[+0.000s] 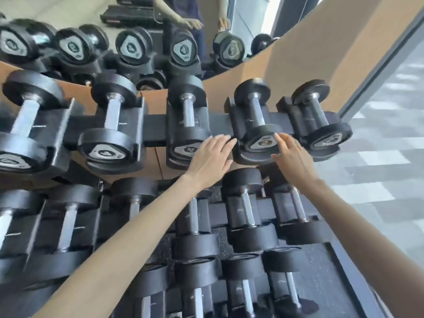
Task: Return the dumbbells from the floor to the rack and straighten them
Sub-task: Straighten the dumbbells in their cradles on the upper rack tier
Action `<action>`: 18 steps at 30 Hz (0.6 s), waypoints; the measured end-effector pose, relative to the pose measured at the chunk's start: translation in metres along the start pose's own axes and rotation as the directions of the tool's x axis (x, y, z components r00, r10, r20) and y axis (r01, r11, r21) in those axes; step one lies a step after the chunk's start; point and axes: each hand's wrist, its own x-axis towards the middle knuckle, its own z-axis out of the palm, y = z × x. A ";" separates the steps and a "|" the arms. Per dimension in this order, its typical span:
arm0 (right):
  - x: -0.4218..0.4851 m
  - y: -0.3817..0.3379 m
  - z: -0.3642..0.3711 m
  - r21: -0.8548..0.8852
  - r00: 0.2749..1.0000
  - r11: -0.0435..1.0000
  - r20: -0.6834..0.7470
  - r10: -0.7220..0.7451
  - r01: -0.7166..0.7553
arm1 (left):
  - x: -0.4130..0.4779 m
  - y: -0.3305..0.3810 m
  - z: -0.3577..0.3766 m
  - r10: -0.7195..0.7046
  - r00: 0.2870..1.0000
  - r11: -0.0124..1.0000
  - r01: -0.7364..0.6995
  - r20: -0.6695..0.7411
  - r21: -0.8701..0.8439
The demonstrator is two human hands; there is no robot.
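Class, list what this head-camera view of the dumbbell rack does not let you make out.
Head view only:
- Middle dumbbell's end label: partly covered by the left hand.
- Leftmost top-row dumbbell: cut off by the left edge.
- Lower-row dumbbells: labels dark, partly behind both forearms.
- Whether the right hand presses the next dumbbell: blurred.

Cap numerals: "4" dumbbell [104, 153], "2" dumbbell [261, 143]

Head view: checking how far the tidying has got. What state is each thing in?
2 dumbbell: seated on the rack's top row.
Left hand: open, fingers straight, at the 2 dumbbell's left.
Right hand: open, fingertips on its front head.
End dumbbell: seated, untouched.
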 end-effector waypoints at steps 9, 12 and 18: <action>0.053 0.047 0.015 -0.014 0.995 0.999 0.098 -0.033 0.034 | 0.084 0.019 0.055 -0.112 0.980 0.980 0.136 0.164 -0.146; 0.063 0.056 0.023 0.045 0.996 0.997 0.074 -0.058 0.055 | 0.094 0.021 0.062 -0.177 0.963 0.940 0.227 0.202 -0.257; 0.068 0.059 0.027 0.142 0.996 0.989 0.082 -0.043 0.031 | 0.099 0.021 0.064 -0.170 0.970 0.955 0.205 0.171 -0.216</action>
